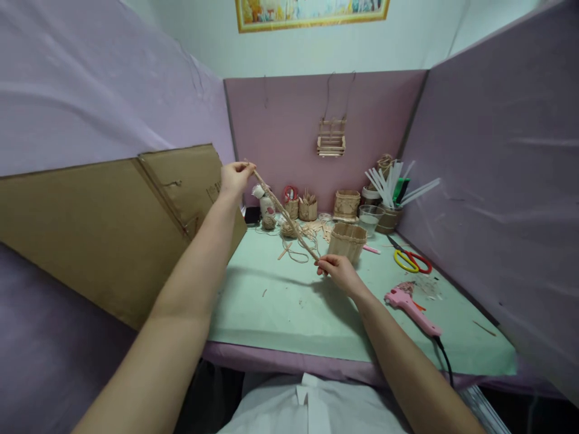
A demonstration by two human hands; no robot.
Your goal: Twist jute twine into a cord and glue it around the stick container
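Observation:
A tan length of braided twine point(286, 215) is stretched slantwise over the table, between my two hands. My left hand point(236, 179), raised higher and farther left, pinches its upper end. The lower end is pinched in the fingers of my right hand point(338, 271). Just behind the right hand stands a round pot of wooden sticks point(347, 240), with a twisted band around its rim. Loose twine point(298, 256) and a small ball of twine point(268, 222) lie beyond the braid.
To the right lie a pink glue gun point(414, 310) with a black cord and scissors point(412, 261) with red and yellow handles. Glue sticks point(384, 184), a cup of water point(370, 220) and small wooden holders point(308, 209) stand behind. Cardboard point(104, 223) leans at left.

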